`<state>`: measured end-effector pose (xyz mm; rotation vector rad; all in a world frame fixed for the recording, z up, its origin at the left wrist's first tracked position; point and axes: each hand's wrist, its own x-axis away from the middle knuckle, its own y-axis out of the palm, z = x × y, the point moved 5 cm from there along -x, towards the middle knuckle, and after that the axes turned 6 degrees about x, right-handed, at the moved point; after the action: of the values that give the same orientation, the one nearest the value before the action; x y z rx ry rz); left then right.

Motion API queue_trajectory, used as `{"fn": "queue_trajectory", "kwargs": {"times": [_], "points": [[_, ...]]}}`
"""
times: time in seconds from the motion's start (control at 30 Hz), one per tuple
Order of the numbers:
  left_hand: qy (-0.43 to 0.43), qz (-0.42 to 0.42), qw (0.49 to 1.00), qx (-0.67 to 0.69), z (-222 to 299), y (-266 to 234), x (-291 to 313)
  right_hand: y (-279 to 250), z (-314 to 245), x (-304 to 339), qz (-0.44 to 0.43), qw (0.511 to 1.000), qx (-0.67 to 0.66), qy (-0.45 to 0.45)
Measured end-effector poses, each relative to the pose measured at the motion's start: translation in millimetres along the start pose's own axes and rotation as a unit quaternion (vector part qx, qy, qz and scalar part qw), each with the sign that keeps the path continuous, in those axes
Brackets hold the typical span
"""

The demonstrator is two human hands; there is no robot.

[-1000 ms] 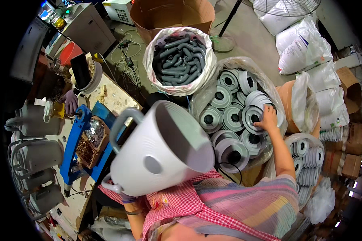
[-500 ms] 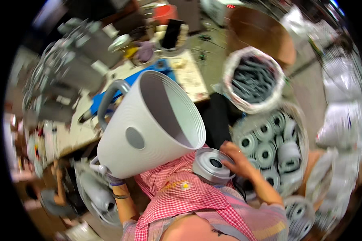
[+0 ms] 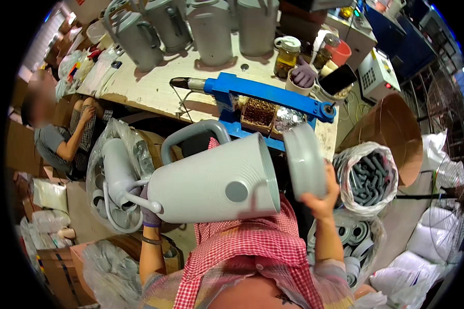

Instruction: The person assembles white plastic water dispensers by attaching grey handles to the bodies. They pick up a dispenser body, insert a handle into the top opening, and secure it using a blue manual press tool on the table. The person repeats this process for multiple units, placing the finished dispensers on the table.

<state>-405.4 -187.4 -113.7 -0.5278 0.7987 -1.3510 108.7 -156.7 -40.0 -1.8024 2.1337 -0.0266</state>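
A light grey plastic watering can (image 3: 211, 188) lies on its side above my lap, its wide open end facing right and its looped handle upward. My left hand (image 3: 150, 216), in a purplish glove, grips it at the base by the thin spout; most of those fingers are hidden behind the can. In my bare right hand (image 3: 322, 198) is a round grey lid-like part (image 3: 305, 160), held upright by its outer side. A small gap separates this part from the can's rim. A checked red apron (image 3: 242, 247) covers my lap beneath.
Ahead, a worktable (image 3: 139, 85) bears a blue lever tool (image 3: 273, 95) and several grey watering cans (image 3: 211, 33). A bag of grey handles (image 3: 368, 177) and a bag of round parts (image 3: 355, 234) stand at right. At left are bagged cans (image 3: 116, 165) and a seated person (image 3: 62, 144).
The can has tipped from a slant to nearly level. My right hand has raised the round part from my lap to beside the can's open end. The view has shifted too.
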Motion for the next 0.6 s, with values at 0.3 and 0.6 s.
{"fn": "queue_trajectory", "kwargs": {"times": [0.3,0.6], "points": [[-0.070,-0.212,0.941,0.255,39,-17,-16,51,-85,-11,-0.065,0.950,-0.033,-0.304],[-0.065,0.020,0.996,0.052,78,-64,-38,54,-30,-36,-0.013,0.992,-0.065,-0.107]]}}
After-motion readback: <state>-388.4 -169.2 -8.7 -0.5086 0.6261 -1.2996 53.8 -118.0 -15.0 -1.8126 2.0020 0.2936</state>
